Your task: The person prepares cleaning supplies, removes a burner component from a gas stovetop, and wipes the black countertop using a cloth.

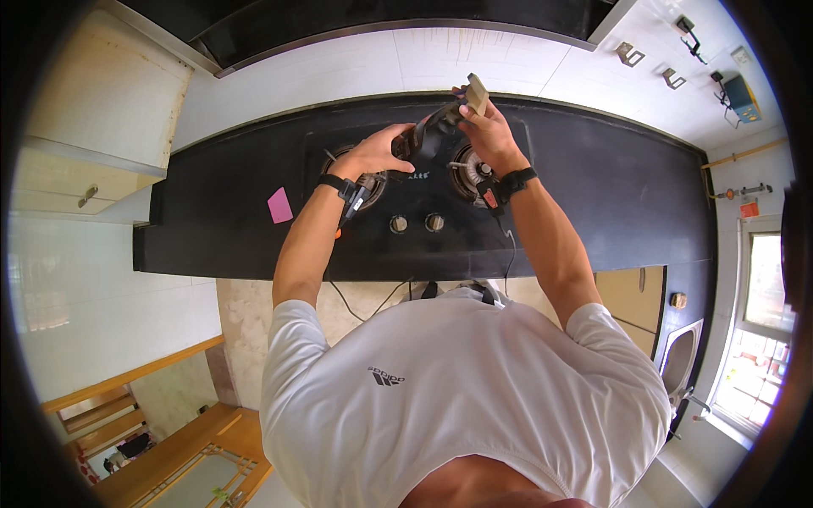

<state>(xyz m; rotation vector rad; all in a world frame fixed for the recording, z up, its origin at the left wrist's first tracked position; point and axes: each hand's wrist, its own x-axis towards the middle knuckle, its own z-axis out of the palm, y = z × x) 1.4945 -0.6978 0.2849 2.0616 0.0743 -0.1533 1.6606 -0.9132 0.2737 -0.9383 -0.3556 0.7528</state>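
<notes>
My left hand grips the left end of a dark curved piece, which looks like a burner's pan support, held above the glass gas hob. In my right hand is a beige block, perhaps a sponge, close against the piece's right end. Fingers hide part of both. Under my left wrist lies the left burner, partly covered by the hand. The right burner shows a pale ring below my right hand. Two control knobs sit at the hob's front.
A pink sheet lies on the black countertop left of the hob. Cables hang from my wrist straps over the front edge. A range hood overhangs the back; a sink is at the right.
</notes>
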